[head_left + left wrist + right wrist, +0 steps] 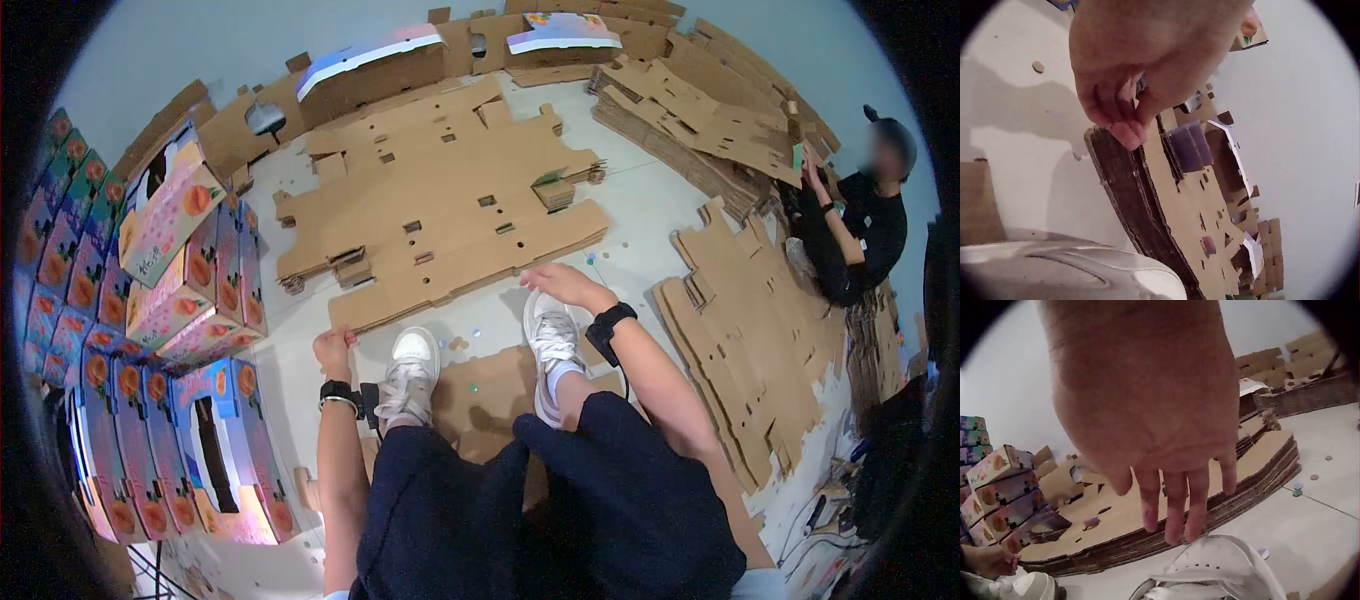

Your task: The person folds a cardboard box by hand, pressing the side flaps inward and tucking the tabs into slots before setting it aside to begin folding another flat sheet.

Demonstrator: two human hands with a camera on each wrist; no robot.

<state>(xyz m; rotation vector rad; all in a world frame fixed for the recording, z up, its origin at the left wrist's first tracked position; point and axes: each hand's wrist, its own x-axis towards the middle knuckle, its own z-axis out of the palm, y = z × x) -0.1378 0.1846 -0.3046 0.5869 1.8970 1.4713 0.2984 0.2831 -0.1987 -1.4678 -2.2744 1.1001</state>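
A low stack of flat, die-cut cardboard sheets (465, 265) lies on the floor in front of my feet. At its front left corner is my left hand (333, 350), fingers bent and fingertips right at the edge. The left wrist view shows the thumb of this hand (1138, 81) close to the fingertips; I cannot tell whether cardboard is between them. My right hand (562, 285) hovers by the stack's front edge, above my right shoe (553, 335). In the right wrist view its fingers (1175, 506) point down, spread and nearly straight, overlapping the stack's edge.
Printed fruit boxes (185, 270) are piled at the left. More flat cardboard (760, 340) lies at the right, and another pile (690, 120) stands behind it. A person in black (870, 220) sits at the far right. Another cardboard sheet (485, 390) lies between my shoes.
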